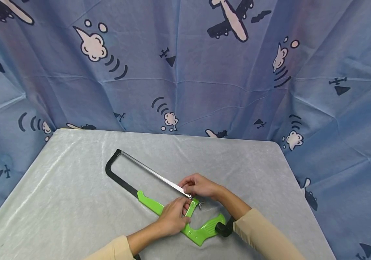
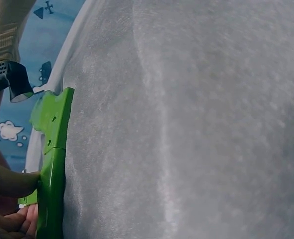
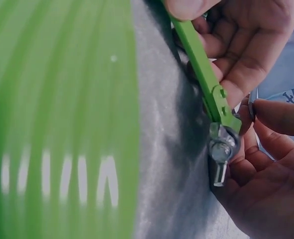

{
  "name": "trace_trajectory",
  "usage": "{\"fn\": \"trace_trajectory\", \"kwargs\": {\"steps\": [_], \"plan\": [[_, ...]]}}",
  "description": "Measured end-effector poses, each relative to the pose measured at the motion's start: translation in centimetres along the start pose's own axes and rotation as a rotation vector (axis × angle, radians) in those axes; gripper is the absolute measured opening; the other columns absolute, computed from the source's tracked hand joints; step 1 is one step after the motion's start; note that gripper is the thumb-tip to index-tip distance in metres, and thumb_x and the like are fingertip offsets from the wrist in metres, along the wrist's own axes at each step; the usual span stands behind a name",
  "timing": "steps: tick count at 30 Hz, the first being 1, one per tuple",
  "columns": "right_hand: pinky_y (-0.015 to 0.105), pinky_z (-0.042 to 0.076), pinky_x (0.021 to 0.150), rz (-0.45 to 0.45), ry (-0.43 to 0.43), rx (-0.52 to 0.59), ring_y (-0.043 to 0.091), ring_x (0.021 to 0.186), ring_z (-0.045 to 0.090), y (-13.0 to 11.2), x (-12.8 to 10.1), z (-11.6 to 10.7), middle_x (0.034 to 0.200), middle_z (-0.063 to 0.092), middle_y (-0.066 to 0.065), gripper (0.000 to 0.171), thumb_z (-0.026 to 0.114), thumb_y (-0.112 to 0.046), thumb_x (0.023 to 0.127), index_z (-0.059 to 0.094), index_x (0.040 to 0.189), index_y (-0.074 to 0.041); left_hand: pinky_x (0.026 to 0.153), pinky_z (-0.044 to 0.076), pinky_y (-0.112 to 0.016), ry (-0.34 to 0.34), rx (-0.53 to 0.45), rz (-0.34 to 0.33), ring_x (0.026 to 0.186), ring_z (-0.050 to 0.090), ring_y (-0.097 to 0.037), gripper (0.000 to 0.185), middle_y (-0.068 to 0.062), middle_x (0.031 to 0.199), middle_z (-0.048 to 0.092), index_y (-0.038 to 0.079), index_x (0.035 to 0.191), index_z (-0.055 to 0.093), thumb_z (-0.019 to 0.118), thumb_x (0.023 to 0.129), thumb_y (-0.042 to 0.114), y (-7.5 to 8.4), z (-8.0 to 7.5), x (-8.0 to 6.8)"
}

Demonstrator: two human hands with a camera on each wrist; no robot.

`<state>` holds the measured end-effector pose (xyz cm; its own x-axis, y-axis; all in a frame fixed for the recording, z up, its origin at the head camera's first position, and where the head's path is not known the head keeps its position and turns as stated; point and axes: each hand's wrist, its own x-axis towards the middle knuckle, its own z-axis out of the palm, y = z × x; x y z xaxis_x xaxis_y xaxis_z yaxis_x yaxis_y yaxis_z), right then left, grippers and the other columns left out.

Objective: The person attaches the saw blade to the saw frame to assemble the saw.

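table (image 1: 74, 202): grey crinkled cover | saw (image 1: 146, 180): flat mid-table, black metal bow, ribbed green plastic handle near, thin steel blade; long axis runs far-left | left hand (image 1: 172, 216): grasps green upright | right hand (image 1: 199, 186): pinches blade end by wingnut (image 3: 221, 149)

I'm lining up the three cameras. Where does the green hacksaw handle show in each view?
Head: green hacksaw handle lies low centre on the table, left hand gripping it.
Left wrist: a green strip along the left edge.
Right wrist: a blurred green mass fills the left half.
Shared landmark: the grey table cover.
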<state>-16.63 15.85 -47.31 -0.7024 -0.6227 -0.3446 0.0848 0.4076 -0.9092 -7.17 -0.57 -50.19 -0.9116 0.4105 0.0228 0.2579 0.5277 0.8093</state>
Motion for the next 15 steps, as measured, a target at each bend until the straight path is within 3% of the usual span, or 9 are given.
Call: {"fn": "trace_trajectory", "kwargs": {"steps": [15], "plan": [[0.021, 0.045, 0.062, -0.007, -0.015, 0.042, 0.01, 0.07, 0.056, 0.42, 0.24, 0.08, 0.091, 0.068, 0.013, 0.023, 0.054, 0.004, 0.092, 0.065, 0.111, 0.013, 0.069, 0.042, -0.022, 0.001, -0.007, 0.009, 0.078, 0.052, -0.002, 0.041, 0.007, 0.09, 0.056, 0.007, 0.107, 0.062, 0.077, 0.07, 0.002, 0.02, -0.07, -0.01]]}}
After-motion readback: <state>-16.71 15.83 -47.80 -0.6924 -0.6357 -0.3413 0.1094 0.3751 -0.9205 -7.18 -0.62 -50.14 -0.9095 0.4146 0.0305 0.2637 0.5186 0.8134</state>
